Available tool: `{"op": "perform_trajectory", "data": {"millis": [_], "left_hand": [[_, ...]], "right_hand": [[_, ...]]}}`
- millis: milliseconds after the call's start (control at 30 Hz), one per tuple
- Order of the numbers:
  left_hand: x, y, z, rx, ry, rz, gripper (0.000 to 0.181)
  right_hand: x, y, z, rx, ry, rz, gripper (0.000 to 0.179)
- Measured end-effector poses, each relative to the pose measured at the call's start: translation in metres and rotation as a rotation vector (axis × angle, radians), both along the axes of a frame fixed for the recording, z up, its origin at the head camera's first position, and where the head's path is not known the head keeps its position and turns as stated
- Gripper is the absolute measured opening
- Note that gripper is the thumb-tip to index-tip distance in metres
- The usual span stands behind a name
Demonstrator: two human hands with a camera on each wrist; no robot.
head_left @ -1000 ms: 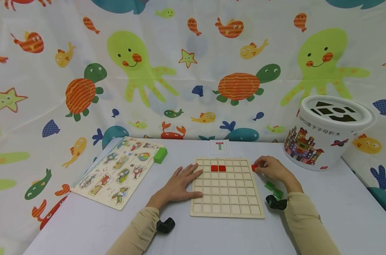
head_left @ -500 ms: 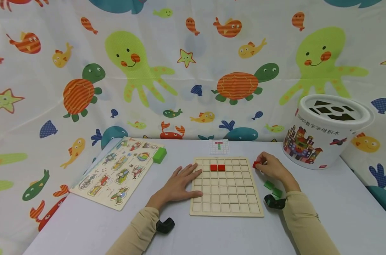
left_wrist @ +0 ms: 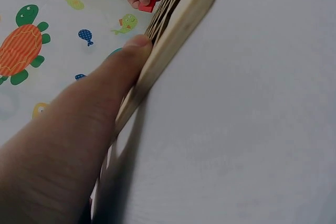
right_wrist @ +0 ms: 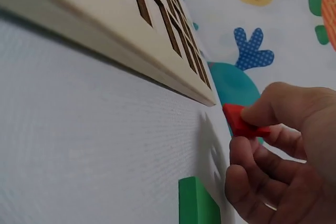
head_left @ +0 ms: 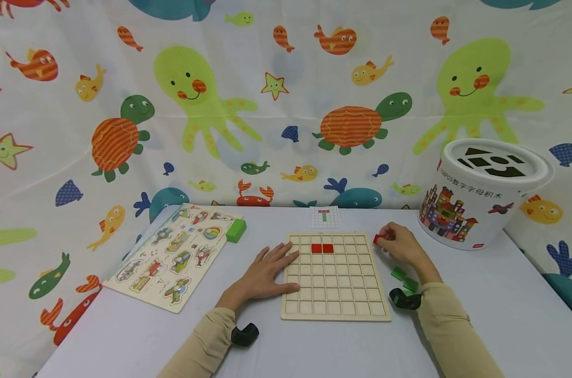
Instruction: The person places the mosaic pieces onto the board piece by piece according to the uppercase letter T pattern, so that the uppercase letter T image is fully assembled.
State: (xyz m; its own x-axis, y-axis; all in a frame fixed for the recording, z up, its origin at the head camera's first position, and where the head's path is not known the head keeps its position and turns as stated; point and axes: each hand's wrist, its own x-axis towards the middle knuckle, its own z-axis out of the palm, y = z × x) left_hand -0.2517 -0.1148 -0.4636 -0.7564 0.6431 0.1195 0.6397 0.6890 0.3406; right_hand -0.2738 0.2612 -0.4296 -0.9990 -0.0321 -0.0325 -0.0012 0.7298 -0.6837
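A wooden grid board (head_left: 335,283) lies on the white table, with two red square tiles (head_left: 322,248) side by side in its second row. My left hand (head_left: 262,275) rests spread on the board's left edge; in the left wrist view its thumb (left_wrist: 113,74) lies along the rim. Just beyond the board's upper right corner, my right hand (head_left: 401,245) pinches a red tile (right_wrist: 242,121) between thumb and fingers, held above the table. Green tiles (head_left: 399,273) lie near the right wrist, right of the board.
A small card (head_left: 324,217) with a red and green T pattern lies behind the board. To the left are a picture puzzle board (head_left: 172,257) and a green block (head_left: 236,231). A white bucket (head_left: 479,199) stands at the back right, before a sea-animal cloth.
The right hand, with the red tile, has risen slightly away from the board's right edge toward the back. The left hand stays in place on the board.
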Motion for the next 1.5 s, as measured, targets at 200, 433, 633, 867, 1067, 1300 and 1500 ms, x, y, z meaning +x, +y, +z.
{"op": "perform_trajectory", "data": {"millis": [200,433,633,867,1067,1300,1500], "left_hand": [[0.000,0.000,-0.001,0.003,0.003,0.000,0.081],[-0.002,0.000,-0.003,-0.011,-0.011,0.009,0.082],[-0.002,0.000,-0.003,-0.012,-0.009,0.010,0.082],[-0.002,0.000,-0.002,-0.010,-0.005,0.007,0.082],[-0.002,0.000,-0.002,-0.012,-0.009,0.012,0.082],[-0.002,0.000,-0.002,-0.008,-0.005,0.011,0.082],[-0.001,0.000,-0.003,-0.003,-0.003,0.013,0.084]], "right_hand": [[-0.001,-0.003,-0.001,-0.015,0.043,0.032,0.025],[0.000,-0.009,0.003,-0.080,0.042,0.029,0.022],[0.001,-0.016,0.006,-0.099,0.093,0.032,0.021],[0.000,-0.020,0.002,-0.124,0.085,0.044,0.021],[0.000,-0.026,0.002,-0.137,0.084,0.054,0.020],[-0.001,-0.030,0.002,-0.132,0.083,0.068,0.019],[0.000,-0.037,0.003,-0.108,0.108,0.092,0.019]]}}
